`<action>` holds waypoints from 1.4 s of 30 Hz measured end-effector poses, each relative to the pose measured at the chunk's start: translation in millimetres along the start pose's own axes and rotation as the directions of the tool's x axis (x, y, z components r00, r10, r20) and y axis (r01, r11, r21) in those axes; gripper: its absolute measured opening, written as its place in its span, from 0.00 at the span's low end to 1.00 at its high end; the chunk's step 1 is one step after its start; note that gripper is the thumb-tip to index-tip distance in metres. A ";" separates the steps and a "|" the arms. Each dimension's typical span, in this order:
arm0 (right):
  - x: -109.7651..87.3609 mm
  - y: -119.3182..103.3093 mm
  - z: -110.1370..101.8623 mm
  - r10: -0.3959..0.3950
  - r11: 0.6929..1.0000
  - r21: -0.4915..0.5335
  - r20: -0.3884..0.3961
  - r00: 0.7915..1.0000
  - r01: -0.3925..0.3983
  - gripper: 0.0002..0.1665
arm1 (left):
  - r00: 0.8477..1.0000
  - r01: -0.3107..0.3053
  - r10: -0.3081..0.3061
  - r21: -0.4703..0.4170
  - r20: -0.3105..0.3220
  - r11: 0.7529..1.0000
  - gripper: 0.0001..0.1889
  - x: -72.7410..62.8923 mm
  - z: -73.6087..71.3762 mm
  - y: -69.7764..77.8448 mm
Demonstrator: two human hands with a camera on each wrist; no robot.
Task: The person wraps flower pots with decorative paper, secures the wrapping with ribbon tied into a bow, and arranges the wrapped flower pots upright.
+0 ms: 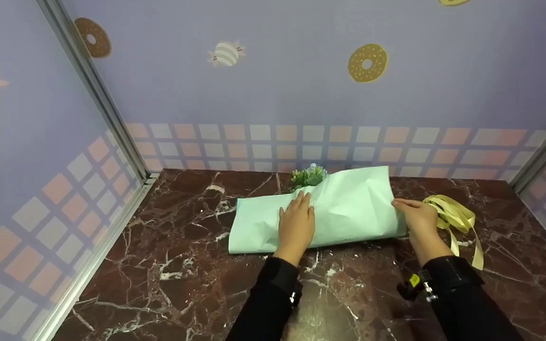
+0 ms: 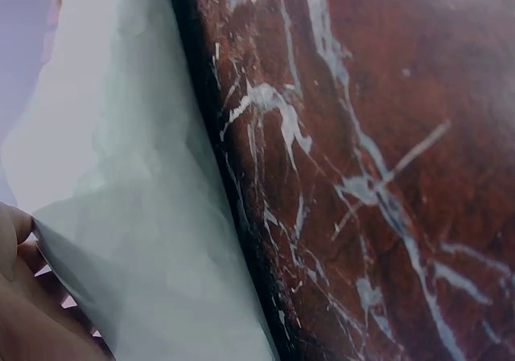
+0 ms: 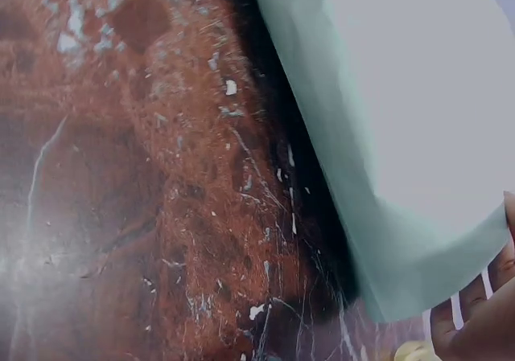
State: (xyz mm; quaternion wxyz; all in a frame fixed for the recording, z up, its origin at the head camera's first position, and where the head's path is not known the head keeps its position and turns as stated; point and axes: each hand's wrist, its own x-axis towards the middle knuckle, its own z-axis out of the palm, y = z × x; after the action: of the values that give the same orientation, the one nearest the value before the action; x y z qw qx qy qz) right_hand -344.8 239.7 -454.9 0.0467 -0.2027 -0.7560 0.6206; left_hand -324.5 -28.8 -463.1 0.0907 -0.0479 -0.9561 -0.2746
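A sheet of pale green wrapping paper lies folded across the table, wrapped over a bunch of flowers. Only the blue and green tops of the flowers show at the paper's far edge; the rest is hidden. My left hand rests on the middle of the paper, fingers extended away from me. With thumb and fingers, my right hand pinches the paper's right edge, which stands slightly raised. The right wrist view shows these fingers at the curved edge of the sheet.
A loose yellow ribbon lies in loops just right of my right hand, one end trailing toward me. The dark red marbled table ends against a patterned wall at the back and side panels at left and right.
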 end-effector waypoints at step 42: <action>-47.1 -25.7 54.2 -0.738 0.604 -0.375 0.073 0.671 0.704 0.15 | 0.999 -0.015 0.009 0.175 0.034 0.984 0.25 7.1 0.6 9.6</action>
State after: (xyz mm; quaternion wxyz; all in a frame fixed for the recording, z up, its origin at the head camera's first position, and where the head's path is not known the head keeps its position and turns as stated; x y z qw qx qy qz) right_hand -325.6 168.9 -433.9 0.2873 0.0868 -0.8732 0.3841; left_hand -330.2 -20.1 -457.2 0.0804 -0.0499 -0.9776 -0.1881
